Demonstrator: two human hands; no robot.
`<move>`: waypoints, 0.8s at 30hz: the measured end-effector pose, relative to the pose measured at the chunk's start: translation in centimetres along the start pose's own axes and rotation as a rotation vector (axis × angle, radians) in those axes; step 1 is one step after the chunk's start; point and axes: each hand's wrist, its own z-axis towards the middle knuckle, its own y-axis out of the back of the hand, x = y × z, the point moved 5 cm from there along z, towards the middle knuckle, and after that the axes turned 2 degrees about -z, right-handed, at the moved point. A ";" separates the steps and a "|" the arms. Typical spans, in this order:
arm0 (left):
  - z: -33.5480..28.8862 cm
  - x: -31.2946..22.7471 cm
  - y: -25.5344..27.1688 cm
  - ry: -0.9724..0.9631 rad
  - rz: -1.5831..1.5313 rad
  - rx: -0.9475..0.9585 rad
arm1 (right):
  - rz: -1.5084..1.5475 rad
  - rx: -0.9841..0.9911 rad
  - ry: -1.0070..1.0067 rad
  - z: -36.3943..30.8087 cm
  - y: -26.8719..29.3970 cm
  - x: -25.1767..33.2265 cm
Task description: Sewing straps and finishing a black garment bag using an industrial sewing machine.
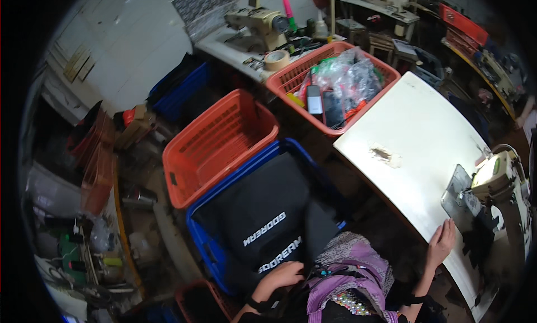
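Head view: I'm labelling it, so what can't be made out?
In the head view:
Left hand: too indistinct to tell whether it grips black fabric.
Bottom of blue crate: hidden by that fabric.
Lower contents of filled orange basket: under clear plastic bags.
Nearest sewing machine: right end cut by picture's dark rim.

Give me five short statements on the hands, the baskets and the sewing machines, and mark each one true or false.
1. The left hand is at the black fabric in the blue crate. True.
2. The right hand is inside the blue crate too. False: the right hand is at the edge of the white tabletop.
3. The orange basket next to the white tabletop holds clear plastic bags. True.
4. The tape roll lies in that basket. False: the tape roll is on the table of the rear sewing machine.
5. The lamp on the right-hand sewing machine is lit. True.
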 end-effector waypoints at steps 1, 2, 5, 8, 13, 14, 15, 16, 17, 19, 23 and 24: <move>-0.2 0.5 0.7 -0.026 -0.194 0.016 | 0.003 0.007 -0.001 -0.2 -0.2 -0.1; -0.8 1.1 2.6 0.025 -0.159 -0.113 | 0.020 0.000 0.016 -0.3 -0.4 0.1; -4.1 1.9 8.9 0.227 0.186 -0.605 | 0.039 -0.013 0.000 -0.4 -0.5 0.7; -4.9 2.0 12.2 0.316 0.342 -0.778 | 0.031 -0.017 -0.027 -0.4 0.2 0.9; -2.3 8.4 10.8 0.174 0.217 -0.597 | 0.051 -0.013 -0.031 -0.4 -0.1 1.2; -1.0 9.0 9.1 0.410 0.323 -0.431 | 0.041 -0.020 -0.033 -0.4 -0.2 1.2; 0.3 9.5 7.5 0.446 0.351 -0.339 | 0.038 -0.035 -0.042 -0.2 0.4 0.9; 1.5 11.5 5.4 0.423 0.357 -0.331 | 0.045 -0.030 -0.042 -0.1 0.6 1.1; 2.7 12.6 3.5 0.400 0.362 -0.321 | 0.041 -0.031 -0.038 0.0 0.5 1.3; 3.6 9.5 1.2 0.389 0.437 -0.557 | 0.029 -0.026 -0.041 0.0 0.0 1.2; 2.5 10.6 1.7 0.281 0.484 -0.705 | 0.039 -0.035 -0.026 -0.1 0.0 1.3; 1.7 10.9 2.6 0.194 0.428 -0.734 | 0.037 -0.035 -0.025 -0.1 0.1 1.4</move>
